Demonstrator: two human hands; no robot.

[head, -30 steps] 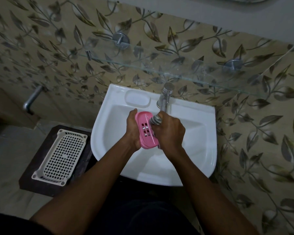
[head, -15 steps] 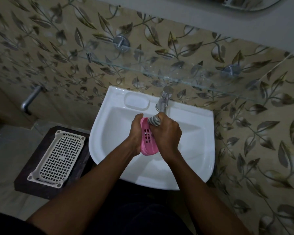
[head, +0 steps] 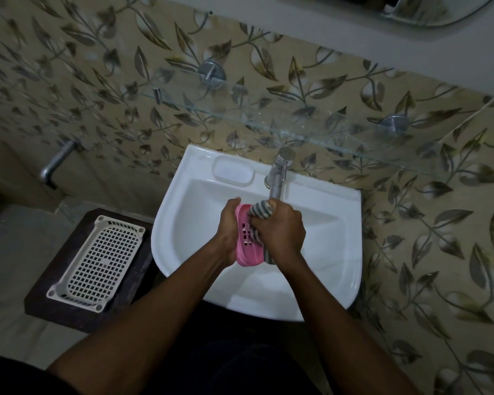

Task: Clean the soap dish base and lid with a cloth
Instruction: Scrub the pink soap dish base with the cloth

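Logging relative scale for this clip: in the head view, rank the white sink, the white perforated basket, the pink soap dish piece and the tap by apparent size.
Largest to smallest as they look:
1. white sink
2. white perforated basket
3. pink soap dish piece, partly covered by both hands and the striped cloth
4. tap

The last two look close, so their order is unsure.

A dark stool [head: 54,286] is standing on the floor [head: 6,252] left of the white sink [head: 340,252], carrying a white lattice tray [head: 97,263] lying flat on top. A glass shelf [head: 297,121] is spanning the wall above.
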